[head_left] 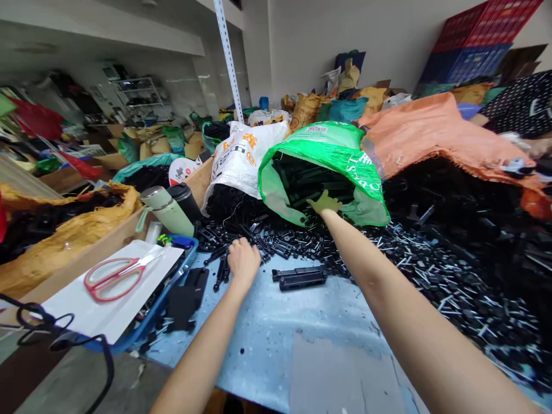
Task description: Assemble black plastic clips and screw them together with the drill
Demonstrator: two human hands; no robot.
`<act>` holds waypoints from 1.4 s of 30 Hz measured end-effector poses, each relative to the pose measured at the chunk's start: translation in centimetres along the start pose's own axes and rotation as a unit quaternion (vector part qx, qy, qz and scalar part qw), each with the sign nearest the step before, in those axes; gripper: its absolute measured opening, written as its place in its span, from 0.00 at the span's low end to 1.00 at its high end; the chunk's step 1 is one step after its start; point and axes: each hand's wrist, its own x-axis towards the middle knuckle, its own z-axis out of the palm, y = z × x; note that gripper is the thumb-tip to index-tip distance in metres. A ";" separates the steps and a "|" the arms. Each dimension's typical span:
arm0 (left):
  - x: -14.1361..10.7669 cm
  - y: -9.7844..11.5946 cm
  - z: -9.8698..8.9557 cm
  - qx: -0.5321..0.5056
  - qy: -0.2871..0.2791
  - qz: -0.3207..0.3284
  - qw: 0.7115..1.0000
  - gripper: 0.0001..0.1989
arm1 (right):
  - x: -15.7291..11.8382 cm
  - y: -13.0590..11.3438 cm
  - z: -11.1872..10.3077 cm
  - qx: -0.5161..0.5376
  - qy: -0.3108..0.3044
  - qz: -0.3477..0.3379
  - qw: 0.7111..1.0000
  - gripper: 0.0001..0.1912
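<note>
My right hand (pixel 325 203) reaches to the mouth of a green woven bag (pixel 371 172), its fingers spread apart over the black parts inside. Lower and to the left, my left hand (pixel 244 259) rests on small black parts (pixel 221 270) at the table's far side, fingers curled down; whether anything is under them is hidden. Between my arms, two long black pieces (pixel 302 278) lie side by side on the blue table (pixel 267 322). A white bag (pixel 250 152) of black parts stands left of the green one.
Red-handled scissors (pixel 114 279) lie on white paper over a blue tray (pixel 192 253), beside a green flask (pixel 172 213). Black parts with metal pins (pixel 448 287) are heaped at right under an orange bag (pixel 440 132). A person's patterned sleeve (pixel 521 103) shows far right.
</note>
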 end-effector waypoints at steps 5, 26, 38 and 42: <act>1.9 -2.3 2.0 0.005 -0.085 -0.037 0.996 0.23 | 0.2 -0.2 -0.9 0.101 0.003 0.005 0.995 0.33; -16.5 -1.7 -8.7 -0.501 -0.374 0.147 0.766 0.18 | -34.5 7.6 -11.1 0.067 -0.304 -0.368 0.876 0.21; -21.6 -1.6 -10.5 -0.463 -0.547 0.169 0.677 0.18 | -39.7 11.1 -12.0 0.218 -0.492 -0.273 0.797 0.21; -21.9 -2.1 -9.7 -0.478 -0.590 0.143 0.635 0.21 | -40.7 11.6 -12.1 0.246 -0.502 -0.240 0.794 0.20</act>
